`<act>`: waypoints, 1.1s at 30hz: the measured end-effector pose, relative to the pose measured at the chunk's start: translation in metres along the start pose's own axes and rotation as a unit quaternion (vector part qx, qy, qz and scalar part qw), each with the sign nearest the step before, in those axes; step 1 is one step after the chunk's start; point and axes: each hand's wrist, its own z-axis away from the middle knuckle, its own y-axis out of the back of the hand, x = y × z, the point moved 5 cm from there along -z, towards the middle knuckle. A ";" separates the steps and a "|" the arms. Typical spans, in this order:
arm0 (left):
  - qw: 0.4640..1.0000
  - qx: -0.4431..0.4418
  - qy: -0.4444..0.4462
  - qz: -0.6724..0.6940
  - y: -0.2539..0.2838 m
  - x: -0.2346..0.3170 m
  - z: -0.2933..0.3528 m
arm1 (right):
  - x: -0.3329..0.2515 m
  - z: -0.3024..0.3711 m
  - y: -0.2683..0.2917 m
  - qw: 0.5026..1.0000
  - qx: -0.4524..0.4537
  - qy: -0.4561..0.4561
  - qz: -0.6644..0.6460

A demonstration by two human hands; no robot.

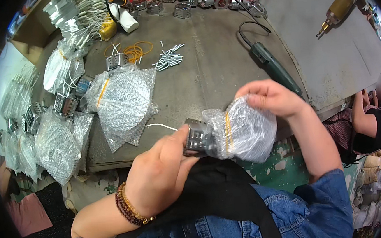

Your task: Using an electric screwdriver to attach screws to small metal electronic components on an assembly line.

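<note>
My left hand (163, 169) is closed around a slotted metal housing (195, 136), from which a white wire (161, 126) trails to the left. The housing joins a round part wrapped in bubble wrap (252, 129), bound by a yellow rubber band (228, 134). At the top of that wrapped part, my right hand (272, 97) pinches the bubble wrap between thumb and fingers. Both hands hold this one piece over the table's near edge. Left of it lies another bubble-wrapped piece (125, 99) with its own band.
More bubble-wrapped pieces (57, 144) crowd the table's left side. Loose screws (169, 58) and rubber bands (139, 50) lie mid-table. A dark corded electric screwdriver (276, 68) rests at right, a brass-coloured power tool (337, 8) beyond. Metal housings (182, 10) line the back. Another person (374, 123) sits at right.
</note>
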 end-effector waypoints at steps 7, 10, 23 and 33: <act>0.998 0.009 -0.010 -0.062 -0.007 -0.036 0.005 | -0.023 -0.041 -0.011 0.799 0.139 0.113 0.574; 0.996 0.066 -0.033 -0.043 -0.001 -0.038 0.004 | -0.041 -0.033 -0.066 0.766 0.105 0.249 0.583; 0.983 0.004 -0.084 -0.163 0.013 -0.046 0.008 | -0.015 -0.061 -0.122 0.789 0.096 0.264 0.546; 0.990 0.046 -0.034 -0.132 0.051 -0.046 0.022 | -0.047 -0.107 -0.057 0.794 0.118 0.202 0.561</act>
